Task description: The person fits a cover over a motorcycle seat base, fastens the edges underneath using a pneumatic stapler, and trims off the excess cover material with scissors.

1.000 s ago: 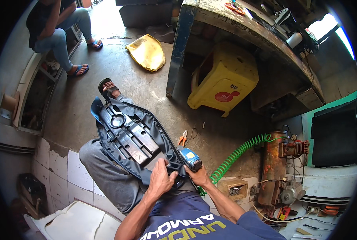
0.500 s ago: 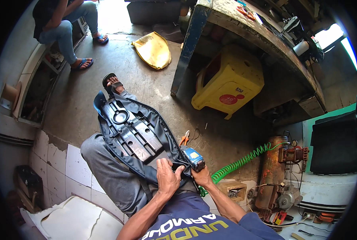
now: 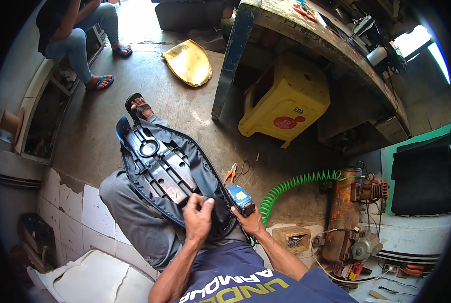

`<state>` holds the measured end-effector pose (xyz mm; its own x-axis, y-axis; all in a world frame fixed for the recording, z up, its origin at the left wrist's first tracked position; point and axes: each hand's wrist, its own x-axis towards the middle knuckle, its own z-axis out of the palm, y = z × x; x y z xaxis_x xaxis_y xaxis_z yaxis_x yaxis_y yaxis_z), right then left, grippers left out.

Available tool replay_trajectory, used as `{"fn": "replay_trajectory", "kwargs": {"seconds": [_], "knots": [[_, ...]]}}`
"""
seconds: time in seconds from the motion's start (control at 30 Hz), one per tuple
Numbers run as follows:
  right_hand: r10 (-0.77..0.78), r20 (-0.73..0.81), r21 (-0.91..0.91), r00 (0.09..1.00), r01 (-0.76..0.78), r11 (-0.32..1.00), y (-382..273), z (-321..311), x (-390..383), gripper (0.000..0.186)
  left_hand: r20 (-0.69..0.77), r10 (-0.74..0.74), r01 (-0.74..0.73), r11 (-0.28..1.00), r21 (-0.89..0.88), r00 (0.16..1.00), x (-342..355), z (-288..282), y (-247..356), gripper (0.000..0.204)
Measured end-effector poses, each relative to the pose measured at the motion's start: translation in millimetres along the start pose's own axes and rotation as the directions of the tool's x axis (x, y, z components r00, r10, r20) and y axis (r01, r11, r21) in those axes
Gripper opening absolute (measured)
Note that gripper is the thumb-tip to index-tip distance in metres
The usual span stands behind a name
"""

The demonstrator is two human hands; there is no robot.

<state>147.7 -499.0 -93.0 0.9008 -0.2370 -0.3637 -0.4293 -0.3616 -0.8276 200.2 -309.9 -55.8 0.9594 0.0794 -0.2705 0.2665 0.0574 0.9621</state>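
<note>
Across my lap lies an upturned motorcycle seat, its black plastic base [image 3: 166,164] facing up. The loose black seat cover [image 3: 205,178] surrounds the base, bunched along the right side. My left hand [image 3: 198,218] is closed at the near end of the seat, fingers and thumb pinching the cover; the fingertips are partly hidden. In my right hand [image 3: 252,222] is a blue air staple gun [image 3: 239,198], held against the seat's right edge. The gun's nose is hidden. A green coiled air hose [image 3: 291,184] runs behind my right hand.
Orange-handled pliers [image 3: 230,174] lie beyond the staple gun. A yellow stool [image 3: 288,101] stands under the worktable [image 3: 331,50]. At right is a rusty compressor [image 3: 339,222], near a wooden box [image 3: 291,237]. A yellow foam piece [image 3: 189,63] lies ahead; another person [image 3: 79,45] sits far left.
My left hand has shifted slightly left and drawn back toward me, its fingers more curled. The staple gun and right hand have moved a little left, and the whole view has shifted slightly.
</note>
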Motion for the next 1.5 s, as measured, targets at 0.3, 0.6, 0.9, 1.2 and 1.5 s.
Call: {"fn": "replay_trajectory", "kwargs": {"seconds": [0.3,0.6,0.9,1.2,1.5], "knots": [[-0.022,-0.001,-0.076,1.000,0.021,0.997,31,-2,1,0.048,0.314,0.595,-0.639,0.475,0.606,0.740,-14,-15,71,0.029],[0.098,0.117,-0.197,0.988,-0.074,0.978,-14,-23,10,0.040,0.753,0.364,-0.813,0.023,0.581,0.548,-23,-12,27,0.059],[-0.104,-0.006,-0.286,0.995,0.097,0.953,-23,-65,-2,0.033,0.760,0.224,-0.780,0.339,0.525,0.609,2,-14,5,0.015],[0.133,-0.117,-0.158,0.984,-0.151,0.976,25,-70,-26,0.039,0.891,0.042,-0.858,0.295,0.420,0.451,19,-14,8,0.020],[0.096,-0.037,-0.236,0.995,-0.102,0.966,12,-80,-32,0.037,0.913,-0.044,-0.868,0.294,0.401,0.406,21,-12,8,0.027]]}}
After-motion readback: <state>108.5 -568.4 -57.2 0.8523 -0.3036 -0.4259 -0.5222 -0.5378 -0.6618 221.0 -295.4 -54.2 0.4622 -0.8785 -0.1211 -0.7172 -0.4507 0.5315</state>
